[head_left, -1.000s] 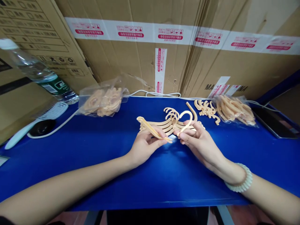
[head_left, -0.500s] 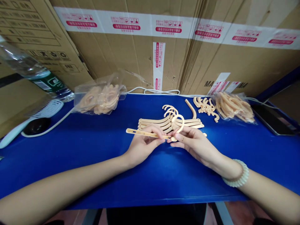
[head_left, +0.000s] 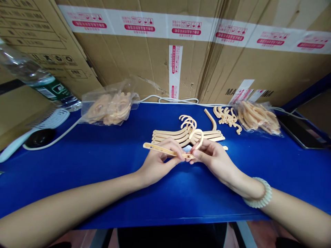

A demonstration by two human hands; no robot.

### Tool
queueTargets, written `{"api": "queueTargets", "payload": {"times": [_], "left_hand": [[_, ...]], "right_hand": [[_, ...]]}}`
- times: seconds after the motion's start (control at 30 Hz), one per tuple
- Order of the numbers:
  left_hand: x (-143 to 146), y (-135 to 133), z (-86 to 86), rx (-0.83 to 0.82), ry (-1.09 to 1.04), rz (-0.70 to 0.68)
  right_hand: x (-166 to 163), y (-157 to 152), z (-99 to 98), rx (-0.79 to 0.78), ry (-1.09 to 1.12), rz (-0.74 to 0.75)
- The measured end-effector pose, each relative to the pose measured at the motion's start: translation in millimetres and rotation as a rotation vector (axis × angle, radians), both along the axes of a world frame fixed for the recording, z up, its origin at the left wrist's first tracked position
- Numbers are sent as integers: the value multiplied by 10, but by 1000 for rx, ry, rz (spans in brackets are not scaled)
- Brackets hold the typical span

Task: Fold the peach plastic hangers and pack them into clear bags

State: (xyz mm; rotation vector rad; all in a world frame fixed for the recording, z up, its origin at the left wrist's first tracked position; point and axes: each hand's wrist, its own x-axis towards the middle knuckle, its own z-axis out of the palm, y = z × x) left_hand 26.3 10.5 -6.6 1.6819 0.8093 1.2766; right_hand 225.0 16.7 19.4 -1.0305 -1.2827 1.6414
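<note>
My left hand (head_left: 162, 160) pinches a beige plastic hanger arm (head_left: 157, 148), a narrow strip that sticks out to the left past the knuckles. Between the fingers and thumb of my right hand (head_left: 212, 155) is a beige hanger hook (head_left: 198, 132), its curve pointing up. The hook's lower end meets the right end of the arm; fingertips partly cover the joint, so I cannot tell whether they are locked together. Just behind both hands lies a row of several hangers (head_left: 170, 134) with hooks toward the boxes. A loose hanger arm (head_left: 211, 119) rests beyond them.
Loose hooks (head_left: 227, 117) lie at the back right beside a bag of parts (head_left: 258, 117) and a phone (head_left: 300, 132). Back left are another bag of parts (head_left: 110, 108), a water bottle (head_left: 51, 88) and a hairbrush (head_left: 49, 120). Cardboard boxes (head_left: 144, 62) wall the blue table's (head_left: 103, 162) rear.
The hook's lower end has come against the end of the hanger arm. The arm now tilts down more to the right, and my right hand has shifted slightly left.
</note>
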Motion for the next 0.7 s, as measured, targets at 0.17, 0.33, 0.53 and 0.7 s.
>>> {"api": "queueTargets", "payload": {"times": [0.17,0.33,0.53,0.7], "left_hand": [[9,-3,1,22,34,33],[22,-24,37,60,61,68],[47,-16,26,-167,-76,43],[73,-15,-21,-268,-160,-5]], "right_hand": [[-15,-27,2,46,-82,-42],[-48,-56,0,119,-132,-66],[-59,-35,79,289,-206,-54],[-53,-36,68,324,-214,-72]]}}
